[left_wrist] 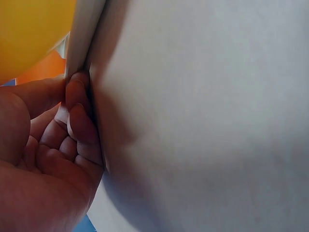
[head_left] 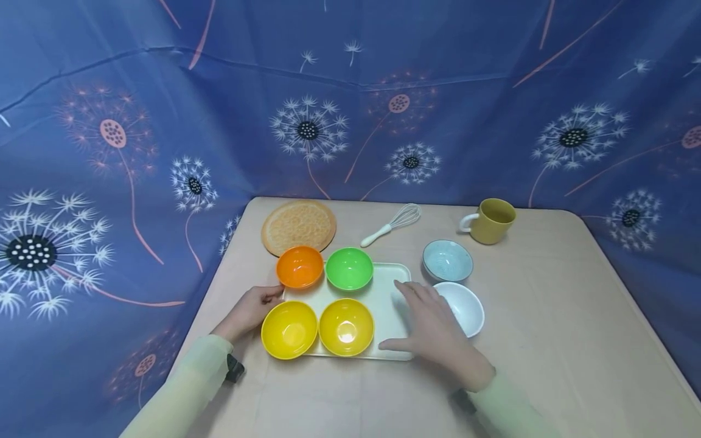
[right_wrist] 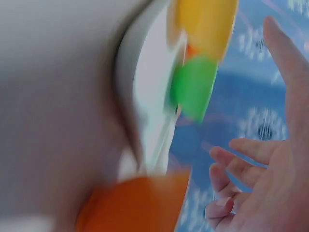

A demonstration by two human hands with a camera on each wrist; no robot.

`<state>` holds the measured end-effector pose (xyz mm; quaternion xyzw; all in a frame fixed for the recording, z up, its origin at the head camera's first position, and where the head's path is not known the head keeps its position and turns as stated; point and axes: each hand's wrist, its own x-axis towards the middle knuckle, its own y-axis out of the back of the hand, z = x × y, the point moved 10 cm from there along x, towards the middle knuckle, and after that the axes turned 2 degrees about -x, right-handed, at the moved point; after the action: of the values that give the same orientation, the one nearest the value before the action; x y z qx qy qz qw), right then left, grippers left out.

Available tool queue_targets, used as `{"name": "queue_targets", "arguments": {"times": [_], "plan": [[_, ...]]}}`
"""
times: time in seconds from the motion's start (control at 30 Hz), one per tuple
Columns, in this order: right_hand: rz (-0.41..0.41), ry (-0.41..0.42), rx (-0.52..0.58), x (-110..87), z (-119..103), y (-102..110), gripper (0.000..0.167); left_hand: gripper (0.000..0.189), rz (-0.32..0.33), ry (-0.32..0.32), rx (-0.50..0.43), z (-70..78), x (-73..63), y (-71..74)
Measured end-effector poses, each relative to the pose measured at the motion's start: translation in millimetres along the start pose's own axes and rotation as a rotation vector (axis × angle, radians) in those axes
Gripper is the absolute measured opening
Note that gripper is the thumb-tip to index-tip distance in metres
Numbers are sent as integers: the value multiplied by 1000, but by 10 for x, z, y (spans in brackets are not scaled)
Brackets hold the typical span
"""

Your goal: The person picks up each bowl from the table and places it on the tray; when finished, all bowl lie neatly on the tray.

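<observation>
A white rectangular tray (head_left: 387,295) carries an orange bowl (head_left: 299,267), a green bowl (head_left: 349,269) and two yellow bowls (head_left: 288,330), all partly over its left and middle parts. My left hand (head_left: 253,311) pinches the tray's left edge; the left wrist view shows its curled fingers (left_wrist: 81,121) against the rim. My right hand (head_left: 438,331) hovers over the tray's right end, thumb and fingers spread, holding nothing. Partly behind it is a white bowl (head_left: 465,307). In the right wrist view, a blurred orange curved surface (right_wrist: 137,205) appears below the tray's edge.
Behind the tray lie a round tan board (head_left: 298,225) and a cream whisk (head_left: 390,225). A light blue bowl (head_left: 447,260) stands at the tray's right, and a mustard mug (head_left: 493,221) is farther back. Blue patterned cloth (head_left: 350,121) hangs behind the table (head_left: 553,340).
</observation>
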<state>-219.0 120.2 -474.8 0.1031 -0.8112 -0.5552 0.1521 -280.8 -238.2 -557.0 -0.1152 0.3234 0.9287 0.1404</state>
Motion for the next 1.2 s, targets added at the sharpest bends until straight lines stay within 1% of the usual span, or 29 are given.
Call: {"name": "queue_targets", "arguments": {"times": [0.13,0.23,0.3,0.4,0.53,0.67,0.83,1.0,1.2], "plan": [[77,-86,-16,-165,469,246,122,51,-4,-1,-11,-8,0,-1],[121,-163,-33,-288,787,344,122,51,-1,4,-13,-18,-4,-1],[126,-210,-30,-358,951,361,122,51,7,11,-8,-28,-10,7],[93,-275,-18,-438,1116,323,125,51,12,24,-7,-39,-21,9],[42,-317,-21,-487,1192,256,130,51,15,24,-3,-30,-19,11],[31,-326,-29,-492,1202,233,131,51,14,16,5,-14,-6,7],[41,-318,-41,-485,1189,220,129,51,5,15,1,-21,3,-1],[70,-317,-50,-484,1185,207,125,52,-3,-4,-10,-33,25,-3],[113,-299,-28,-487,1142,246,122,53,-7,2,-10,-65,36,-4]]}}
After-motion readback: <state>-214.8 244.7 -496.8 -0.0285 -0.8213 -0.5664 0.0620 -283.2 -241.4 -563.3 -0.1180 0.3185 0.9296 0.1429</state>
